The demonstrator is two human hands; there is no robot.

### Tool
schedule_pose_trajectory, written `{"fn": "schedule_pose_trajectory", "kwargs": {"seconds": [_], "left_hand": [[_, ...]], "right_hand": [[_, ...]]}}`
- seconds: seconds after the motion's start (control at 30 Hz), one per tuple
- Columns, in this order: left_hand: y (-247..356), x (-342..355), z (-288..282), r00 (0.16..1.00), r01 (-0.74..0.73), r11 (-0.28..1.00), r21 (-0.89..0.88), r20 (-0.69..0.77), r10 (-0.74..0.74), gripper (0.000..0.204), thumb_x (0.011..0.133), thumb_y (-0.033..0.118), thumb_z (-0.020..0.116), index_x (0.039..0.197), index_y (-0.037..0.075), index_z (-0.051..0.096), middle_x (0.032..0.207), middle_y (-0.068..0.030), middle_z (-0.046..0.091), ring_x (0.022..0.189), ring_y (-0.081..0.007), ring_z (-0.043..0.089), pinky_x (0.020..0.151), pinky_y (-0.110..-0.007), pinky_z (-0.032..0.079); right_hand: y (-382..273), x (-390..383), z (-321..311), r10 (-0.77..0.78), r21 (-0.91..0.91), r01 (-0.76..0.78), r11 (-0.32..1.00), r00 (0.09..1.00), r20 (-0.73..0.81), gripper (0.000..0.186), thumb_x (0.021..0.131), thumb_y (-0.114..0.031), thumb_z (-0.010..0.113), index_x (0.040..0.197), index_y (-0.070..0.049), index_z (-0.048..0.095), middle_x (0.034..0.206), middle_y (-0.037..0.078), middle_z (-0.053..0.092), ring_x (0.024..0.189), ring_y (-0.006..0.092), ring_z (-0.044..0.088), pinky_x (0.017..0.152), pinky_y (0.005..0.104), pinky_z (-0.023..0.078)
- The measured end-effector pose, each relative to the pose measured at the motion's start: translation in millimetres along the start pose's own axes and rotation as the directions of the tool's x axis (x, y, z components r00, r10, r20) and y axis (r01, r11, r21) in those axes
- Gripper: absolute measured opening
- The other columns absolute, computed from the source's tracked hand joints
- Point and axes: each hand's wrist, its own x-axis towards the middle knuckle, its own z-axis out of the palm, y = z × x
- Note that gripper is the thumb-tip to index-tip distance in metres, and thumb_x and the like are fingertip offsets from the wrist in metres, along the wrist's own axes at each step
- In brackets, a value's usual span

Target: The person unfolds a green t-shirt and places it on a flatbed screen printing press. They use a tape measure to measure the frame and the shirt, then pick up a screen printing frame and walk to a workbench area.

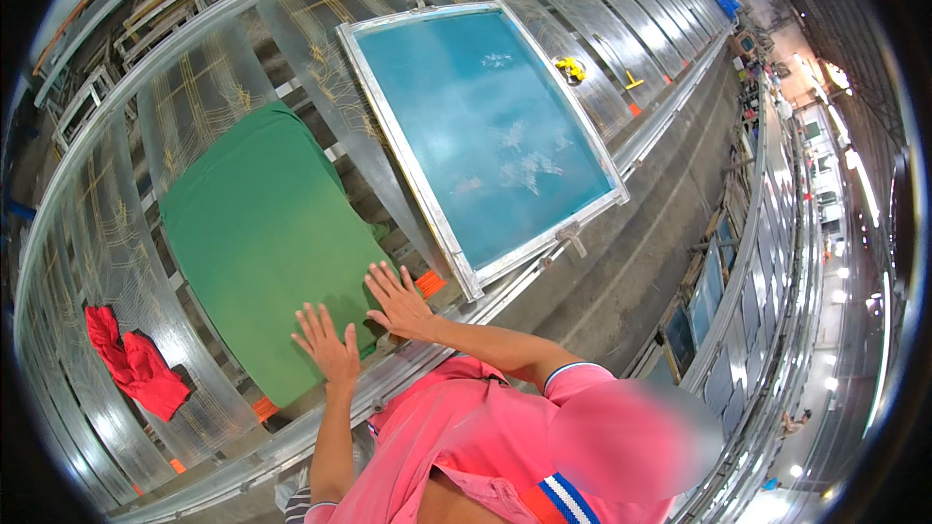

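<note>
Bright strip lights run down the dim, high-roofed workshop [854, 49] to your right, and before you stretches a long table of grey metal panels [218, 87] with gaps between them. On it, just right of your work, rests a teal mesh screen [466, 126] in a pale rectangular frame. Left of that, spread nearly flat across the table, lies a smooth sheet of green cloth [262, 243]; it should handle as light, soft and limp (quick to wrinkle if dragged), so the edges or corners look the best places to take hold. Well apart at far left sits a crumpled red cloth [141, 369]. Your left hand [328, 342] is palm down over the green cloth's near part, fingers spread; your right hand [400, 306] reaches across its near right edge, fingers fanned too. Neither pinches fabric, and how firmly they press you cannot tell.
</note>
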Motion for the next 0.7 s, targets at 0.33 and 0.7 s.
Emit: {"fn": "schedule_pose_trajectory", "kwargs": {"seconds": [0.33, 0.7], "left_hand": [[6.7, -7.0, 4.9, 0.991, 0.115, 0.969, 0.217, 0.045, -0.127, 0.08, 0.09, 0.055, 0.048, 0.15, 0.009, 0.022, 0.158, -0.0123, 0.009, 0.146, -0.0336, 0.003, 0.111, -0.064, 0.003], [11.2, -13.9, 37.5, 0.935, 0.355, 0.934, 0.032, -0.032, -0.354, 0.08, 0.088, 0.051, 0.056, 0.147, 0.004, 0.028, 0.156, -0.0176, 0.015, 0.144, -0.0356, 0.011, 0.109, -0.065, 0.011]], "right_hand": [[12.7, -19.2, -4.2, -0.015, -0.027, 0.02, 0.999, 0.985, 0.172, 0.078, 0.094, -0.055, 0.04, 0.15, -0.006, 0.018, 0.158, 0.016, 0.004, 0.146, 0.0339, 0.0, 0.11, 0.0647, 0.014], [63.1, -69.9, -60.3, -0.217, 0.613, 0.047, 0.789, 0.954, 0.207, 0.054, 0.095, -0.045, 0.046, 0.124, 0.0, 0.055, 0.111, 0.026, 0.062, 0.103, 0.0427, 0.059, 0.092, 0.0445, 0.045]]}}
